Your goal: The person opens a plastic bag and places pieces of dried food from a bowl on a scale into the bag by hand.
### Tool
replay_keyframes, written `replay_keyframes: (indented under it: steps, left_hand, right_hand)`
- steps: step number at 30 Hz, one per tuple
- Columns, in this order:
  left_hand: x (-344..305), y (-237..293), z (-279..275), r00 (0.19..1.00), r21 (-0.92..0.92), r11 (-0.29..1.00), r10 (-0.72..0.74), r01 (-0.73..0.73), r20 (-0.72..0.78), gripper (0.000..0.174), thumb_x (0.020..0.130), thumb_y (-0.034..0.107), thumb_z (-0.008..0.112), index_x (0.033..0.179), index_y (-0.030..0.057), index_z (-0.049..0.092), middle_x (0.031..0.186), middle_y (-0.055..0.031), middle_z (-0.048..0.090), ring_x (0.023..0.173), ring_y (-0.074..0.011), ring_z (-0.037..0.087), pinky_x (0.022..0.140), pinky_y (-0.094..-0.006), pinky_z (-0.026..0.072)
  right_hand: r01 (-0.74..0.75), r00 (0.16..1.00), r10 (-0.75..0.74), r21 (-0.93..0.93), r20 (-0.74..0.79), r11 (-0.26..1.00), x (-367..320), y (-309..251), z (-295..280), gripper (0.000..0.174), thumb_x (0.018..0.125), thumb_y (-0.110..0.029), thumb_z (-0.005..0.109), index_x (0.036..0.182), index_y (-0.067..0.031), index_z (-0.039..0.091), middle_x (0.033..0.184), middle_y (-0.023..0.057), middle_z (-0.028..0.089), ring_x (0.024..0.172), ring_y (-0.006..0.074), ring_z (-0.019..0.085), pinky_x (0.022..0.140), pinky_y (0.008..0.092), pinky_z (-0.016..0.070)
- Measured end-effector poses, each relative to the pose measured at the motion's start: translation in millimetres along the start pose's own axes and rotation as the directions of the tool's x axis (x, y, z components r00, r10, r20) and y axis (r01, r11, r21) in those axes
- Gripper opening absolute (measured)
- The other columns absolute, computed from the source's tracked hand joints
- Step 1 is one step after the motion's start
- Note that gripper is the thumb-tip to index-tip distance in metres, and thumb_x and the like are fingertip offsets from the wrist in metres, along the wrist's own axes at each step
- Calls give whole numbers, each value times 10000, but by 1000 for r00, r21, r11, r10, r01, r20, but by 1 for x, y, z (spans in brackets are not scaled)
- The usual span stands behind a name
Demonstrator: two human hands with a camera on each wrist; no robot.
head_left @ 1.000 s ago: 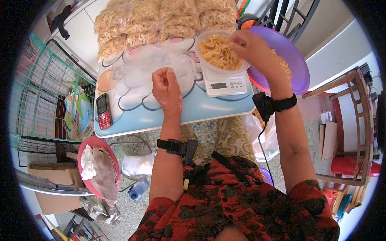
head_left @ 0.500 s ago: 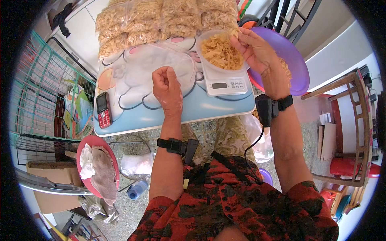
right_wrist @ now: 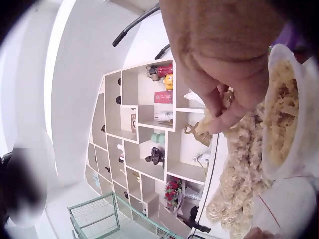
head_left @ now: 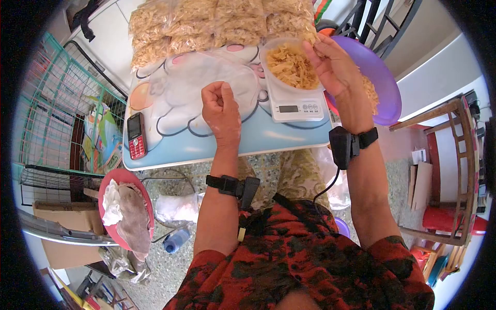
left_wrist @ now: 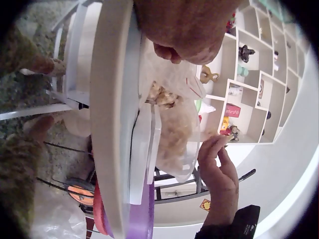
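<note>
Weighing step: right hand (head_left: 330, 62) pinches a few chips (right_wrist: 207, 125) above the bowl (head_left: 264, 58) on the scale (head_left: 298, 109). Left hand (head_left: 221, 111) lies curled on the bench (head_left: 268, 138); cannot tell whether it holds anything. Next probably calls for piece-by-piece trimming against the readout.

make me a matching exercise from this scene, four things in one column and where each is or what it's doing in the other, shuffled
Column 1
1. red phone
2. clear bowl
3. purple basin
4. right hand

Column 2
a. pinches chips
b. sits on the white scale
c. lies on the left part of the table
d. stands beyond the table's right end

Pairs: 1-c, 2-b, 3-d, 4-a
</note>
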State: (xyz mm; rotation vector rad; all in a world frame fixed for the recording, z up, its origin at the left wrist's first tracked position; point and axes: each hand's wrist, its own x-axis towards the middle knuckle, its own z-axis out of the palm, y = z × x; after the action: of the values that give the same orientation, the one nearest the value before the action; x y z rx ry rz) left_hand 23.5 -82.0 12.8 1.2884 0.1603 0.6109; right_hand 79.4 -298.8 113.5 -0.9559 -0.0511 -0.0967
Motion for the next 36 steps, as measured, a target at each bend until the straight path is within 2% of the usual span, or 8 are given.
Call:
replay_keyframes:
  steps: [9, 16, 18, 21, 22, 28, 31, 36]
  left_hand:
    - [-3, 8, 1, 999, -62, 998, -30, 31, 19, 148, 948, 154, 605, 992, 29, 539, 706, 11, 536, 508, -31, 446, 430, -197, 369]
    - [-3, 6, 0, 999, -78, 997, -24, 26, 26, 140, 954, 149, 598, 992, 29, 536, 721, 11, 545, 528, -27, 453, 442, -197, 374]
    - [-3, 5, -2, 1000, -19, 1000, -11, 11, 27, 131, 962, 138, 588, 993, 23, 535, 751, 13, 562, 558, -17, 454, 458, -191, 372]
    - [-2, 5, -2, 999, -35, 999, 19, -18, 29, 135, 964, 147, 587, 980, 26, 530, 736, 11, 555, 529, -26, 456, 442, -196, 370]
    - [-3, 5, -3, 1000, -56, 998, 1, 0, 26, 135, 964, 149, 586, 975, 27, 529, 731, 10, 553, 518, -30, 454, 434, -199, 368]
    - [-1, 8, -3, 996, -97, 992, -84, 84, 7, 146, 966, 156, 583, 956, 23, 523, 711, 3, 551, 487, -42, 453, 409, -217, 363]
    - [0, 6, -4, 998, -68, 996, -60, 60, 2, 151, 967, 160, 581, 951, 18, 530, 704, 2, 554, 508, -40, 461, 424, -217, 371]
    - [0, 8, -5, 998, -27, 997, -70, 70, 0, 157, 966, 160, 580, 946, 9, 542, 704, -4, 566, 542, -38, 469, 453, -215, 384]
  right_hand:
    - [-31, 997, 34, 48, -66, 998, -20, -8, 20, 219, 912, 31, 541, 1127, 71, 551, 1118, 120, 613, 1035, 223, 626, 961, 319, 543]
    - [51, 983, -8, -224, 185, 973, -61, 40, 73, 125, 916, -45, 577, 1018, 15, 618, 1039, 116, 645, 927, 212, 654, 871, 300, 555]
    - [88, 984, -14, -419, 177, 904, -69, 62, 83, 110, 896, -60, 591, 984, -2, 624, 1006, 123, 647, 906, 238, 651, 831, 315, 551]
    - [495, 865, -334, -748, 375, 443, -68, 92, 81, 111, 845, -60, 598, 945, -15, 614, 925, 153, 626, 878, 309, 622, 779, 372, 530]
    - [573, 809, -372, -754, 456, 322, -68, 95, 80, 161, 802, -47, 589, 962, -30, 590, 925, 177, 577, 890, 377, 579, 770, 441, 506]
    - [658, 722, -281, -753, 632, -1, -72, 98, 72, 204, 825, -46, 567, 1027, -34, 538, 1027, 169, 539, 935, 381, 579, 729, 456, 523]
    - [686, 701, -234, -727, 674, -39, -73, 100, 69, 173, 842, -63, 546, 1012, -31, 546, 1002, 173, 558, 904, 382, 595, 705, 443, 531]
    - [559, 826, -103, -829, 554, 27, -70, 108, 68, 141, 848, -42, 584, 981, -18, 627, 930, 164, 623, 874, 368, 620, 762, 418, 503]
